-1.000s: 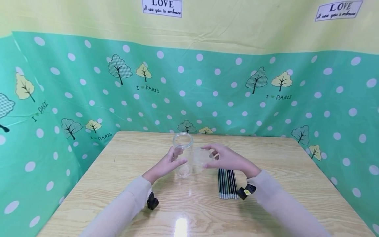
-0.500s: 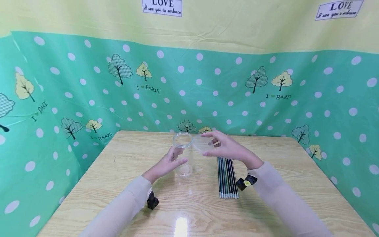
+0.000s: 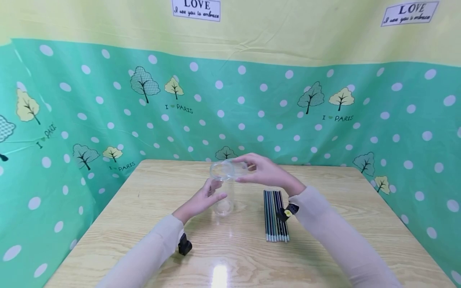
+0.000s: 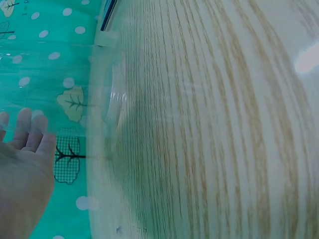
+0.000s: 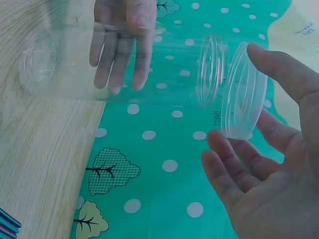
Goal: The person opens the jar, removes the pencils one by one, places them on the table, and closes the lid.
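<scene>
A clear plastic jar [image 3: 227, 193] stands upright on the table, its mouth uncovered. My left hand [image 3: 201, 202] holds its side, with the fingers behind it and the thumb in front; in the right wrist view those fingers show through the jar wall [image 5: 172, 94]. Between thumb and fingers, my right hand [image 3: 262, 173] pinches a round translucent lid [image 5: 244, 94] by its rim. The lid is slightly tilted, close by the right side of the jar's mouth, with a small gap between them in the right wrist view.
A row of several dark pencils [image 3: 274, 216] lies on the wooden table [image 3: 162, 180] right of the jar, partly under my right wrist. Behind the table hangs a green and yellow curtain [image 3: 241, 100] with dots and trees.
My right hand has lifted the lid from beside the jar's body up to its mouth, then brought it left towards the rim. My left hand and the jar have stayed in place.
</scene>
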`<state>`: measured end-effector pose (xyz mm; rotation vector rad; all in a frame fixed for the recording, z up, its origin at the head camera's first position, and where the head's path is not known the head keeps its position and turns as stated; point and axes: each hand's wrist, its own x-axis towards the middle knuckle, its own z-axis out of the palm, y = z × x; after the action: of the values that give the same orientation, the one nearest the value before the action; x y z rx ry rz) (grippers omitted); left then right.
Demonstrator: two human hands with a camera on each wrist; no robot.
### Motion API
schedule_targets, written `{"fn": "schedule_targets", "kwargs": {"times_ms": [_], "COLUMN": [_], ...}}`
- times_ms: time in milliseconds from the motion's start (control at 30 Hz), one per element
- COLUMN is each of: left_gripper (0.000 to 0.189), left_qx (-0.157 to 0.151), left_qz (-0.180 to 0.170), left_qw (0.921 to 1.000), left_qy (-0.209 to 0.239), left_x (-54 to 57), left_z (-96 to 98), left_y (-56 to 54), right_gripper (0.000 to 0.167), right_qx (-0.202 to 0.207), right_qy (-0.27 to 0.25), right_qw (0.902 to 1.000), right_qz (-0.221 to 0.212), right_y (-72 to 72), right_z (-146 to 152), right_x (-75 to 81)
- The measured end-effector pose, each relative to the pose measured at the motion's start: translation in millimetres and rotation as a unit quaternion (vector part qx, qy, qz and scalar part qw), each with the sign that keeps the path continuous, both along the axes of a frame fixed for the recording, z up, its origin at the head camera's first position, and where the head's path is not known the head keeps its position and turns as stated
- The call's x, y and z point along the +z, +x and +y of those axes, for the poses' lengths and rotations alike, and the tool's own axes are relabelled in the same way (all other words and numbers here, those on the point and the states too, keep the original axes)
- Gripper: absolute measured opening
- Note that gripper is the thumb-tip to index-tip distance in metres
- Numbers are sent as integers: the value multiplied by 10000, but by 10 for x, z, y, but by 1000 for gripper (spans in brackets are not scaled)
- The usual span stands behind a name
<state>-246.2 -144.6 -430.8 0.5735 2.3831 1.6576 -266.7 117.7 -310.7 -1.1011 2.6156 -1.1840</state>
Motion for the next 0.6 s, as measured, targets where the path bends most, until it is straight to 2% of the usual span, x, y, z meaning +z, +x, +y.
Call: {"fn": "schedule_targets", "kwargs": {"times_ms": [367, 600], "left_gripper": [75, 79], "left_qx": [-59, -56], "left_qz": [-51, -2], "left_qw": [10000, 10000], "left_qy": [11, 11], "left_x": [-6, -20], "left_z": [12, 0], "left_y": [11, 8], "right_gripper": [56, 54], "right_qx": [176, 311], "right_qy": [-47, -143], "right_qw": [9998, 9994], "right_qz": [-124, -29], "right_y": [-83, -80], "right_z": [-165, -253], "right_x": [-29, -36]}}
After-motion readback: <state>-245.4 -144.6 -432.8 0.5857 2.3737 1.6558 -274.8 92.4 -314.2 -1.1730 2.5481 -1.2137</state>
